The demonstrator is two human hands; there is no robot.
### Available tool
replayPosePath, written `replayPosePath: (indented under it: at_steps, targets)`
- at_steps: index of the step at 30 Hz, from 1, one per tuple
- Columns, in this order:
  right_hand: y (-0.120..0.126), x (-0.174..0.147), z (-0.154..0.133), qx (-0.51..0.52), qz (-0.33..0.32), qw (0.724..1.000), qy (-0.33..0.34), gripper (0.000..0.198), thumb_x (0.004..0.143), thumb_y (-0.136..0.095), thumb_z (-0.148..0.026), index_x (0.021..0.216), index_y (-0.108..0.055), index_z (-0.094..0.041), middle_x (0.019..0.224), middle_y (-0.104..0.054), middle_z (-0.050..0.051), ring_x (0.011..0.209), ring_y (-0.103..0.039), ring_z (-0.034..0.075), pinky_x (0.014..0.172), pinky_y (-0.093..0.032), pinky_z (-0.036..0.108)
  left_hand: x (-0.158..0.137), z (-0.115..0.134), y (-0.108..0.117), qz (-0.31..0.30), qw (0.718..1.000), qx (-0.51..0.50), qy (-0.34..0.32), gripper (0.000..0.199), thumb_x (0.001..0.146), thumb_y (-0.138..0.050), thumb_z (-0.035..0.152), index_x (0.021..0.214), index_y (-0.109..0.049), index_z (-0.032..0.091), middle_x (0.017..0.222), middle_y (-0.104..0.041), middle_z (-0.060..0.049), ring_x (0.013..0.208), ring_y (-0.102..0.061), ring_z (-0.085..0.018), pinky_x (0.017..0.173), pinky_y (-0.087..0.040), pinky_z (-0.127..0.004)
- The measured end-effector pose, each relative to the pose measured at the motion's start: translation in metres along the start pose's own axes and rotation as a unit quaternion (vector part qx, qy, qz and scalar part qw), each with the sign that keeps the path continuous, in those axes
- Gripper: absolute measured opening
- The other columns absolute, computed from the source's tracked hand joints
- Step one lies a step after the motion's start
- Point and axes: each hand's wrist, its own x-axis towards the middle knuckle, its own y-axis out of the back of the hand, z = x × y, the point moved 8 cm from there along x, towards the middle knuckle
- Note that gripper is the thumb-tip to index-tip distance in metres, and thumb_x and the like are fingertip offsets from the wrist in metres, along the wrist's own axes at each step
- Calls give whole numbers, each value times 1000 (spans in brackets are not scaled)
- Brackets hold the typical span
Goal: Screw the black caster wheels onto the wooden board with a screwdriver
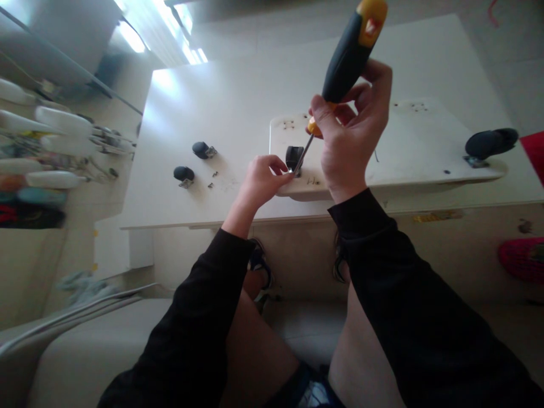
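My right hand (351,139) is wrapped round a black and yellow screwdriver (345,65), whose handle leans up to the right. Its shaft slants down to the metal plate of a black caster (294,154) at the near left corner of a white board (408,141). Beside that caster, the thumb and fingers of my left hand (264,178) are pinched together at the plate, close to the screwdriver tip. Whatever sits between them is too small to make out. Another black caster (488,143) stands at the board's right end.
Two loose casters, one farther (201,150) and one nearer (183,173), lie on the white table (238,102) at left. Small screws (211,185) are near them. A white box (121,246) stands on the floor, and a pink-red object (522,258) is at lower right.
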Motion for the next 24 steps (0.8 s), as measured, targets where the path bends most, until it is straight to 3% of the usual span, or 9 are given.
replayPosePath:
  at_steps: [6,10,15,19,24]
  targets:
    - [-1,0,-5,-25,-8,1000,-3,36,89,-63,-31,119,-47,-43,113,-66,-1,88,-71,21,70,-66,41,-1,-3,0,-39,999,-22,2,8,71,-83,15,76,-78,20,62,-64,0,57,-50,-12,59,-43,-28]
    - [2,1,-8,47,9,999,-4,38,83,-69,-27,112,-48,-41,106,-66,-2,85,-71,21,66,-63,40,0,-2,0,-14,1000,-1,6,13,73,-84,16,69,-73,20,60,-61,0,58,-49,-13,60,-42,-29]
    - [1,0,-2,-3,-6,999,-33,37,85,-65,-31,115,-48,-45,112,-68,-2,88,-71,23,71,-65,44,-1,0,-2,0,999,31,12,22,75,-80,11,62,-64,21,60,-59,1,60,-50,-14,60,-42,-29]
    - [0,-1,6,-19,-16,999,-28,36,89,-66,-34,118,-49,-46,114,-68,-2,89,-71,22,70,-66,41,-3,4,2,1,1000,13,-6,21,70,-80,7,71,-64,20,67,-63,1,64,-52,-13,61,-42,-27]
    - [1,1,4,-3,0,1000,-6,35,88,-68,-35,116,-48,-41,105,-65,-1,83,-70,20,65,-62,38,-4,4,0,-17,999,31,36,17,72,-79,9,85,-71,18,71,-66,0,65,-56,-13,63,-43,-27]
